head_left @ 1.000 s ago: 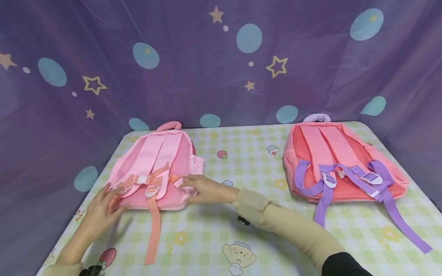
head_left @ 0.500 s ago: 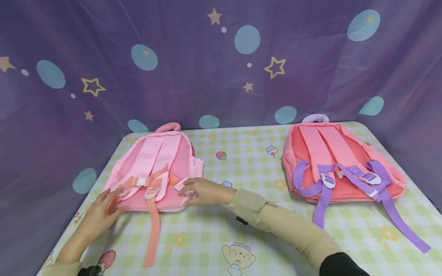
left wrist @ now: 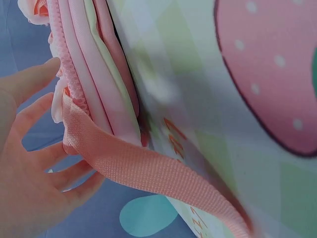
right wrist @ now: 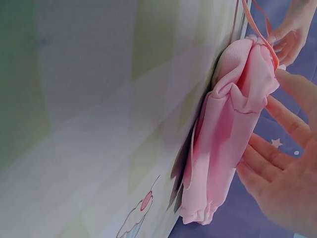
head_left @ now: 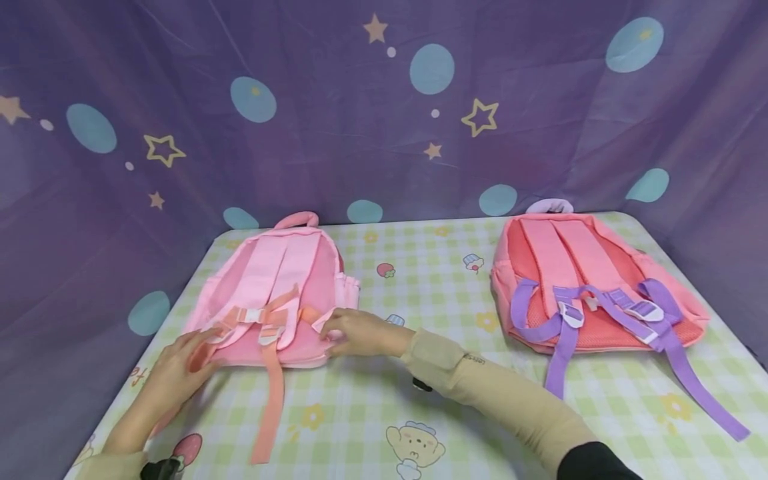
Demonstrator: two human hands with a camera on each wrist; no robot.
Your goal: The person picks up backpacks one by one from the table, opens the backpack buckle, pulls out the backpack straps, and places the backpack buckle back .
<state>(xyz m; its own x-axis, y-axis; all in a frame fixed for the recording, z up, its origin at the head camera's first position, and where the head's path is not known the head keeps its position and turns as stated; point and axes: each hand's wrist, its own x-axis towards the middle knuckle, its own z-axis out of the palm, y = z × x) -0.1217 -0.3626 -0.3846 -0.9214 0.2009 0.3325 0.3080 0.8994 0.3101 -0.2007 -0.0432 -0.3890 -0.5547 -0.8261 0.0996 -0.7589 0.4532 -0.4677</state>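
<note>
Head view: light-pink backpack (head_left: 267, 280) near left edge of table (head_left: 426, 293); left hand (head_left: 174, 373), right hand (head_left: 363, 332) loosely spread at its near corners, nothing visibly gripped. Likely squaring it; next needs even nudges.

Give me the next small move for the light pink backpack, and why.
Probably have the left hand and right hand grip the light pink backpack by its lower sides: they flank it there, and both wrist views show spread, fairly loose fingers.

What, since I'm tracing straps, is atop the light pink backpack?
On the backpack lie pink shoulder straps, orange webbing and white buckles. The left hand and right hand partly cover its lower corners. Beneath the straps, nothing shows.
</note>
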